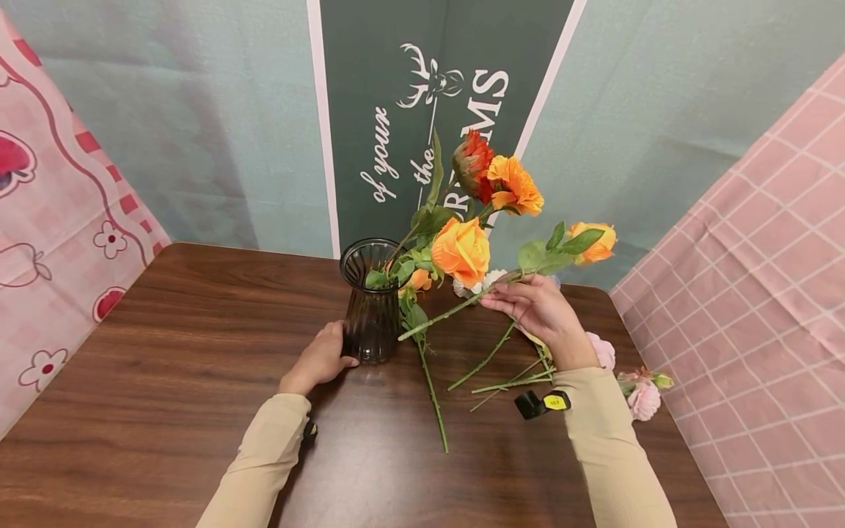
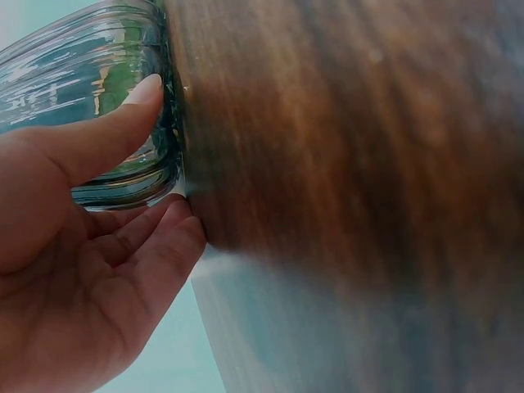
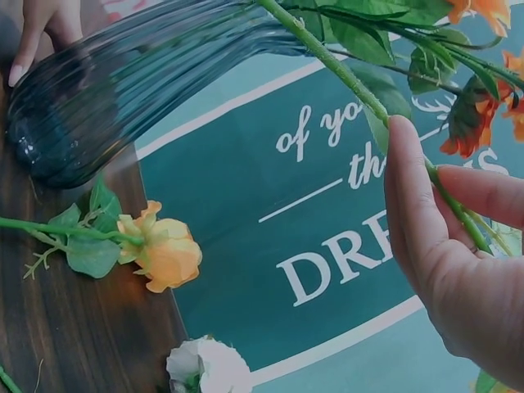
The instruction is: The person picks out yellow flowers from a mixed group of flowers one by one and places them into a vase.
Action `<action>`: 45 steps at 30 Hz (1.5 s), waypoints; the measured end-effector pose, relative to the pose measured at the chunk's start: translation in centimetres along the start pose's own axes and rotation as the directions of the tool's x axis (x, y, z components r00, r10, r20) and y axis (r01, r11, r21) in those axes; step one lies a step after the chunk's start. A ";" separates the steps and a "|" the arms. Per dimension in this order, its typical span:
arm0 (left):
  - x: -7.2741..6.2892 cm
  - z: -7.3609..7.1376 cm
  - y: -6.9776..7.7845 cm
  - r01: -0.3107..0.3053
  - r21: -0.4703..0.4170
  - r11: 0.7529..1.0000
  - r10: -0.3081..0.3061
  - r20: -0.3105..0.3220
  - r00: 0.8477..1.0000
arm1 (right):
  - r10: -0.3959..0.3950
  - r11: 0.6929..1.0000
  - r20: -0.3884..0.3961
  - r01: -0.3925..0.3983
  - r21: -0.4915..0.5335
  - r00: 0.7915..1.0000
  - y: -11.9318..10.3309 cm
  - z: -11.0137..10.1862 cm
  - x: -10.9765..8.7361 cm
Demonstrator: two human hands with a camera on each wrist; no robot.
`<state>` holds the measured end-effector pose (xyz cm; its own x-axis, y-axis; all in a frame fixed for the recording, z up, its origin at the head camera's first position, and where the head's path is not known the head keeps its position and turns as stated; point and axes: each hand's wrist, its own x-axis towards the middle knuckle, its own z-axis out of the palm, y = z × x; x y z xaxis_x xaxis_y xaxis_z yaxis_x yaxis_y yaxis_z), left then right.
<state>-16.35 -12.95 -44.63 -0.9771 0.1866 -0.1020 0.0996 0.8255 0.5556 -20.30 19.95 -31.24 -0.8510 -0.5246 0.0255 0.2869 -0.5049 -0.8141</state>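
A dark ribbed glass vase [image 1: 373, 323] stands on the table with a flared rim. At its base my left hand [image 1: 320, 358] holds it, and the left wrist view shows the thumb [image 2: 110, 135] across the glass and the fingers round the other side. My right hand [image 1: 538, 312] pinches the green stem [image 3: 352, 82] of a yellow-orange rose [image 1: 594, 243], whose bare end slants down in front of the vase. Leaning out of the vase to the right are an orange rose [image 1: 461, 251], an orange carnation-like bloom [image 1: 516, 185] and a red-orange flower [image 1: 472, 163].
Another orange rose [image 3: 164, 252] lies on the table, right of the vase. A white flower [image 3: 209, 366] is at the far edge. Several cut stems [image 1: 482, 359] lie below my right hand, with pink flowers [image 1: 643, 400] toward the right edge. Printed cloths hang round the table [image 1: 165, 381].
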 end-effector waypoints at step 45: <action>-0.3 -0.2 0.2 -0.005 0.008 1.000 0.005 0.000 1.000 | -0.201 0.979 -0.123 0.204 0.013 0.972 -0.8 3.6 2.0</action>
<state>-16.09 -12.93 -44.32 -0.9767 0.1903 -0.0993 0.1055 0.8287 0.5497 -20.68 16.84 -28.41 -0.9390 -0.3235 0.1170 0.1126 -0.6106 -0.7839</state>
